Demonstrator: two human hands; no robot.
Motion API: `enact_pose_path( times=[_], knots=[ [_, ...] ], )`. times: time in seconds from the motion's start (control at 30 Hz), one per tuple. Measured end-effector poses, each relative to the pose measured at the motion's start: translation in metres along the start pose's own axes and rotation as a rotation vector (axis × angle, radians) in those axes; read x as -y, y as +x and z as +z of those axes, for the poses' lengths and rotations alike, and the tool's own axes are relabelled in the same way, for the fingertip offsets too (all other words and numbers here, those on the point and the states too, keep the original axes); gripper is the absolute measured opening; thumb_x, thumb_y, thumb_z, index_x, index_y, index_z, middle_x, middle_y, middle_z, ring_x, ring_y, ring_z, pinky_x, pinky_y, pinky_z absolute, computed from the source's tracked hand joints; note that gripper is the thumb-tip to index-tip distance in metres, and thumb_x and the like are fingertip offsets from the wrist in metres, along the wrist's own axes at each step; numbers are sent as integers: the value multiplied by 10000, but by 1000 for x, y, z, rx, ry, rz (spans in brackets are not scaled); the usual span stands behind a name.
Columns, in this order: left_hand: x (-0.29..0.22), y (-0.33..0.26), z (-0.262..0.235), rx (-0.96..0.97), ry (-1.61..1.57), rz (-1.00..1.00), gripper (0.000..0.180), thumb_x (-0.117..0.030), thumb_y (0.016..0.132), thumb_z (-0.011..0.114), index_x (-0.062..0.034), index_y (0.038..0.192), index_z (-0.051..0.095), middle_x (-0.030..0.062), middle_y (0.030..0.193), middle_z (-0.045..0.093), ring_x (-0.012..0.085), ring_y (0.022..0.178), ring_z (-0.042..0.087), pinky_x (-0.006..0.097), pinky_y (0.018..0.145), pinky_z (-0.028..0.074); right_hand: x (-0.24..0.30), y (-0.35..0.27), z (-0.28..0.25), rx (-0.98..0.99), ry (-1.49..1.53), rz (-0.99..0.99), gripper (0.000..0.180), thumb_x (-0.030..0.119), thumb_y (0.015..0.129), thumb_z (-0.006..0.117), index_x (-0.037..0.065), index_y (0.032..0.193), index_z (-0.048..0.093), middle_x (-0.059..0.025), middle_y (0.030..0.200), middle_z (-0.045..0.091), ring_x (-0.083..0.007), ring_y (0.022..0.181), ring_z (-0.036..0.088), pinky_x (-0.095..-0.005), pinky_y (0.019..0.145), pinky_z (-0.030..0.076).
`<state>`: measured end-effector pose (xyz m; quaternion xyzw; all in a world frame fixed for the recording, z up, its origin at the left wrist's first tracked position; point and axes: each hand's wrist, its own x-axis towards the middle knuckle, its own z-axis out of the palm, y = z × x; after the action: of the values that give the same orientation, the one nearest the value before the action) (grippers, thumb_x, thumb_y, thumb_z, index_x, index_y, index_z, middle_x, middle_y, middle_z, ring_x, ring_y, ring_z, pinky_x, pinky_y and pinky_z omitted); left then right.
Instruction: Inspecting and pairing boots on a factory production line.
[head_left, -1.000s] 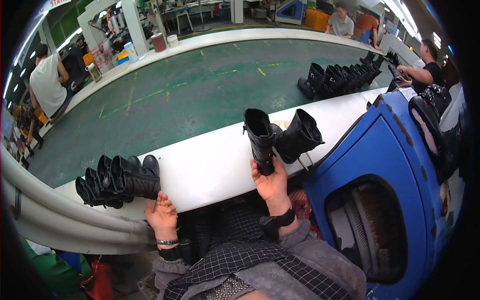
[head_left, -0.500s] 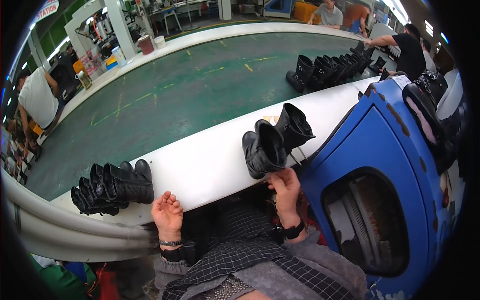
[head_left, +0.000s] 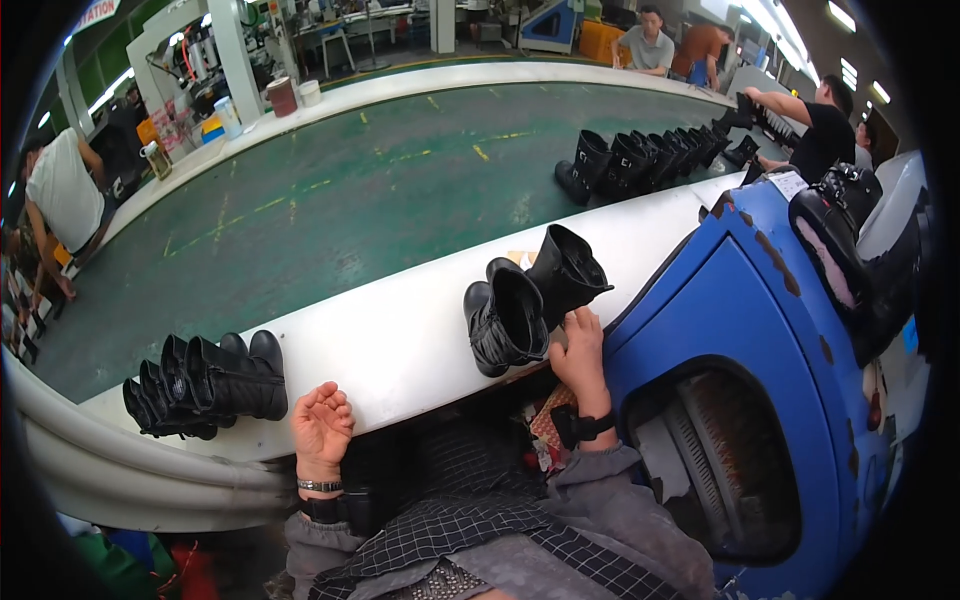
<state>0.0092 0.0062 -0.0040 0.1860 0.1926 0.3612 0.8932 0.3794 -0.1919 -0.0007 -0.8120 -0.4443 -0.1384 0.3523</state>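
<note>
My left hand (head_left: 324, 425) hovers at the bench's near edge, palm up, its fingers loosely bent and nothing in them. Two black ankle-high boots stand together on the white bench right of centre: a nearer boot (head_left: 508, 315) and a farther one (head_left: 566, 265) with its top open. Close against their right side is my right hand (head_left: 580, 358), its fingers together and bent over the bench surface below the farther boot. The fingertips cover whatever they grip, so I cannot make it out.
Several black boots (head_left: 240, 380) stand at the bench's left end, beside thick pale pipes (head_left: 200, 485). A blue machine (head_left: 750, 300) with a dark window stands close on my right. Farther along is a row of boots (head_left: 625, 165), near a person in black (head_left: 825, 125).
My right hand has moved up from the nearer boot's base to below the farther boot, covering two thin rods that showed there. My left hand remains palm up.
</note>
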Motion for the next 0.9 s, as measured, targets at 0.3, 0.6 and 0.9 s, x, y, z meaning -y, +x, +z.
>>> enact_pose_path(
  times=[0.3,0.6,0.9],
  knots=[
    [-21,11,-14,187,-54,103,351,-267,969,437,5,1167,537,143,977,631,224,840,602,354,729,472,-22,14,13,-31,-72,40,173,49,726,620,78,893,655,-68,922,622,-305,1001,563,-447,844,416],
    [-16,6,-14,241,-33,149,349,-269,990,437,0,1201,505,118,968,583,216,860,562,345,758,459,-28,23,24,-98,-117,144,154,47,706,664,93,853,663,-72,889,635,-311,971,569,-450,820,420],
    [-14,2,-18,270,-52,162,351,-262,961,491,1,1193,511,134,990,595,217,858,563,340,771,455,-51,44,44,-86,-279,544,285,76,748,628,-12,1017,593,-217,1061,595,-404,1037,545,-488,915,417]
  ],
)
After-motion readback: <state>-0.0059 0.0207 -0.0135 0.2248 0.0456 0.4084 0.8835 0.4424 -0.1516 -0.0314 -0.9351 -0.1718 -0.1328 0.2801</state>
